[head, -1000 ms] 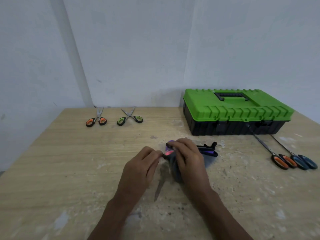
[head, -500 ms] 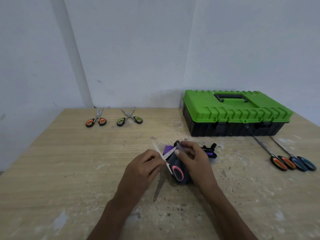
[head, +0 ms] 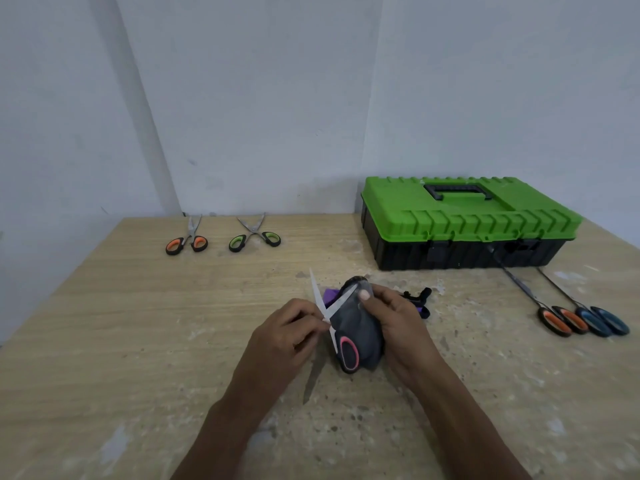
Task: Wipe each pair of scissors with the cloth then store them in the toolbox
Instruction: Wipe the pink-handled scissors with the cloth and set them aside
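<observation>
Pink-handled scissors (head: 348,351) sit in both hands at the middle of the wooden table (head: 138,341), their blades spread apart. One blade points up toward eleven o'clock. The other slants toward one o'clock and lies against a dark grey cloth (head: 360,327).

The left hand (head: 284,337) has its fingers curled and pinches the scissors where the blades cross. The right hand (head: 398,323) is wrapped round the bunched cloth, with its thumb pressing on the slanted blade near the tip. One pink handle loop shows at the cloth's six o'clock edge. The other loop is hidden.

Just behind the hands, at one o'clock, purple-handled scissors (head: 420,299) lie partly covered. The toolbox (head: 467,220), with a green lid shut over a black base, stands at one to two o'clock against the wall.

At three o'clock lie long orange-handled scissors (head: 561,320) and long blue-handled scissors (head: 602,320) side by side, tips reaching the toolbox front. At eleven o'clock, near the far edge, rest small orange-handled scissors (head: 187,242) and, beside them, green-handled scissors (head: 254,237) with blades open.
</observation>
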The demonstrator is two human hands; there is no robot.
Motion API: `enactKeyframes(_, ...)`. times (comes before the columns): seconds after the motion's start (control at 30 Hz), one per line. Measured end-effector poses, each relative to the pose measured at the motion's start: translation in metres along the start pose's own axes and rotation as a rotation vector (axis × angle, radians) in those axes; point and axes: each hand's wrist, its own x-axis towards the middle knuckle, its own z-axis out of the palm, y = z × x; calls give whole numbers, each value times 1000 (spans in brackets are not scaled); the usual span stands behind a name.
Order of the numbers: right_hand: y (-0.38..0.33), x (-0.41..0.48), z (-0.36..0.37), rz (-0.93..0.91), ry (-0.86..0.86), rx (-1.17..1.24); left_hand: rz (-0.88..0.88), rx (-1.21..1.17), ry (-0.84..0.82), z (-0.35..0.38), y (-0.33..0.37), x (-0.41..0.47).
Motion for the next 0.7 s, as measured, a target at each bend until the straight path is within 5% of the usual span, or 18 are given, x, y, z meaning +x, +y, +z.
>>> enactKeyframes(0.2, 1, 1, 2, 43, 19, 104, -94, -121, 44, 1, 5, 3)
enactKeyframes(0.43, -4, -2, 4, 69, 25, 183, -717, -607, -30, -5, 8, 4)
enactKeyframes(0.7, -6, -1, 1, -26, 240, 301, -859, -818, -75, -8, 7, 8)
